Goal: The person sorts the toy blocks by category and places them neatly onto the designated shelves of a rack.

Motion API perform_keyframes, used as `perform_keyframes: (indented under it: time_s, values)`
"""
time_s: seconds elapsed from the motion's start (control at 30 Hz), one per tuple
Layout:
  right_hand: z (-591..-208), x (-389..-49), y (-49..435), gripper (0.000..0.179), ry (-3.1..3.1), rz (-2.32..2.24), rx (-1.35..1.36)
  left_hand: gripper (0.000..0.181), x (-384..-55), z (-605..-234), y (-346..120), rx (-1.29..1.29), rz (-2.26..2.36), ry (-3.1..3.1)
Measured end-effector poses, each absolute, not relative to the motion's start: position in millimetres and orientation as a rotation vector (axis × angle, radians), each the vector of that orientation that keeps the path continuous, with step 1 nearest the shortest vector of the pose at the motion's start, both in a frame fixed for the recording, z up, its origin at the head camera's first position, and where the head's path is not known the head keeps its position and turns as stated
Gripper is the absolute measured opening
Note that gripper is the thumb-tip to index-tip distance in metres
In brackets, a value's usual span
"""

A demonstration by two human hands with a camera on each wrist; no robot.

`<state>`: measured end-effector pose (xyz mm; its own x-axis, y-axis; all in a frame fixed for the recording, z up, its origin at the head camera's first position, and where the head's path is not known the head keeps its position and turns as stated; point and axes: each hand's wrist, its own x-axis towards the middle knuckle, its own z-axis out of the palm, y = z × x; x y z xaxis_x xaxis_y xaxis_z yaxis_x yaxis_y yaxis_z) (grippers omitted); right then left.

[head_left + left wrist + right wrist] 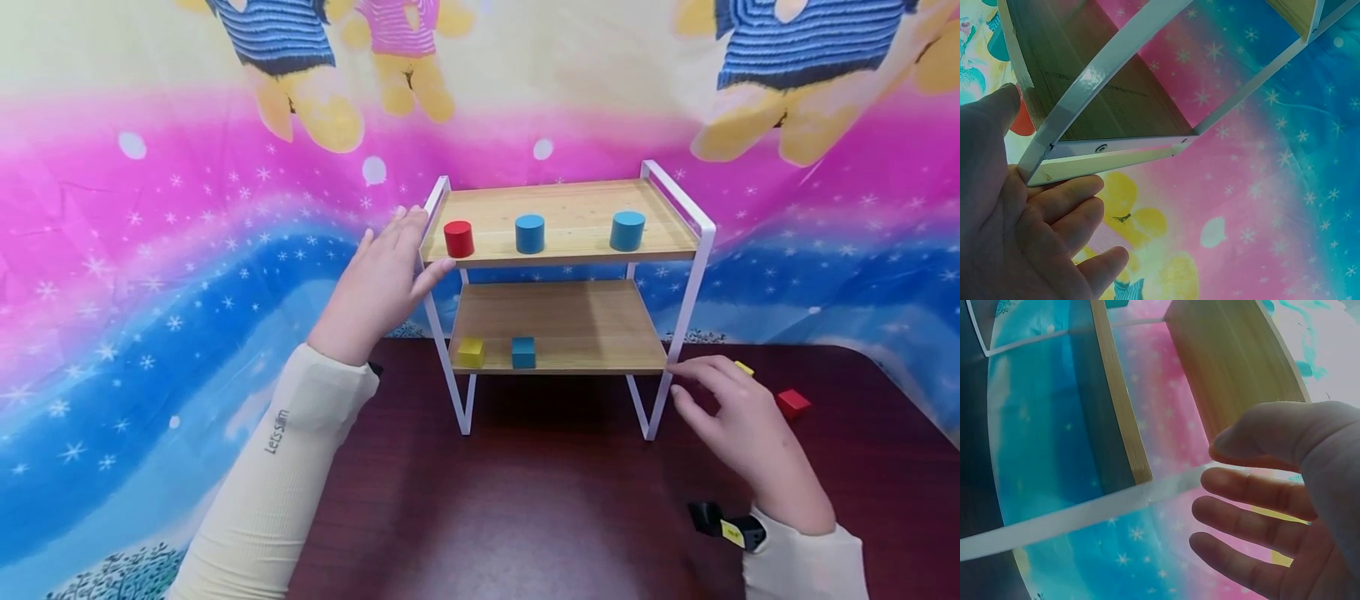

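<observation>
The left hand (378, 287) lies at the left front upper corner of a two-tier rack (685, 308), its fingers lightly spread outside the white frame and its thumb reaching along the front, just by the red cylinder (459, 239); the left wrist view shows the frame's corner between thumb and fingers; the right hand (750, 425) is beside the rack's right front leg, fingers apart and loosely bent, pinching nothing; whether its fingertips touch the leg I cannot tell; the rack stands on a dark reddish table (525, 500); its upper shelf (555, 200) bears the red cylinder at left, a blue cylinder (529, 234) near the middle and another blue cylinder (627, 231) toward the right; its lower shelf (555, 312) bears a yellow cube (472, 352) and a blue cube (523, 352) along the front, left of centre; beyond the right hand lie a red block (793, 404) and a partly hidden yellow block (744, 367); behind hangs a patterned backdrop (300, 250).
</observation>
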<state>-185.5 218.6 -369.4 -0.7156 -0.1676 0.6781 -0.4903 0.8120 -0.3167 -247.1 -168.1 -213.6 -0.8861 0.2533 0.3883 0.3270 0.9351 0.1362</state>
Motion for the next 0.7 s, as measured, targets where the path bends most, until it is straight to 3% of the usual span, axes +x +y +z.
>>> perform_keyframes:
  time_s: [0.7]
  values:
    - [-381,-192,258,0.03,-2.394,0.691,0.304,0.085,-248,-213,-168,-0.431,-0.273,-2.713]
